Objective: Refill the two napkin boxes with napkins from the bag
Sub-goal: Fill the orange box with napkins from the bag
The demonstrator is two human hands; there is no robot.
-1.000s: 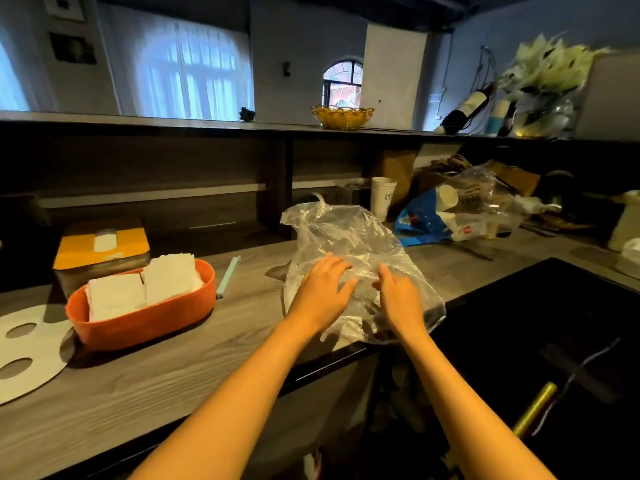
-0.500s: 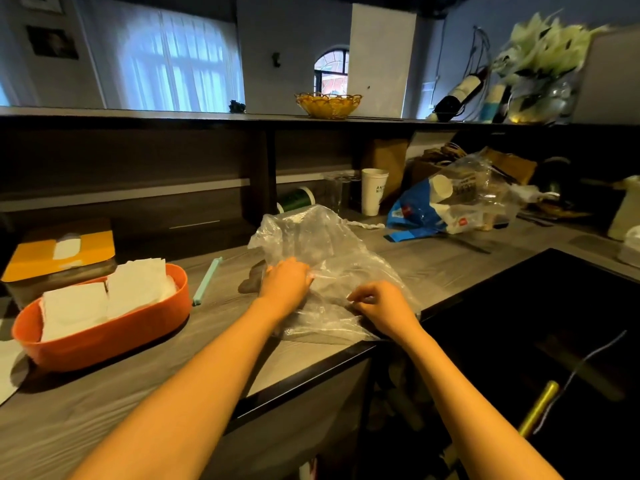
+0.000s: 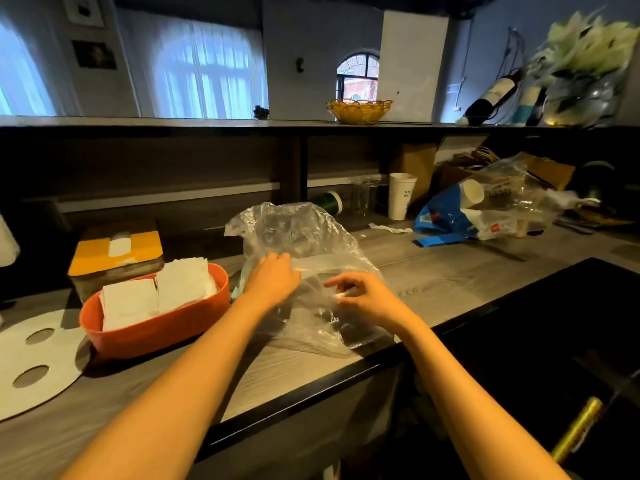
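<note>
The clear plastic bag (image 3: 304, 244) lay crumpled on the grey wooden bench (image 3: 433, 271), close to its front edge, and it looked flat and near empty, though the crinkled film made its contents hard to read. The left hand (image 3: 273, 278) rested on the bag's left side with fingers curled over a fold of the plastic, its grip closed on the film. The right hand (image 3: 367, 299) hovered over the lower right part of the bag, thumb and forefinger drawn toward each other at the plastic; whether that grip actually pinched the film, I could not tell. Just left of the bag stood the orange napkin box (image 3: 156, 330), filled with two stacks of white napkins (image 3: 156, 292) that rose above its rim. Behind it, touching or nearly so, sat the yellow-lidded napkin box (image 3: 116, 251), with a white napkin showing through the slot in its lid. Further right on the bench stood a white paper cup (image 3: 401, 195) and a blue and clear bag of cups (image 3: 485, 213).
</note>
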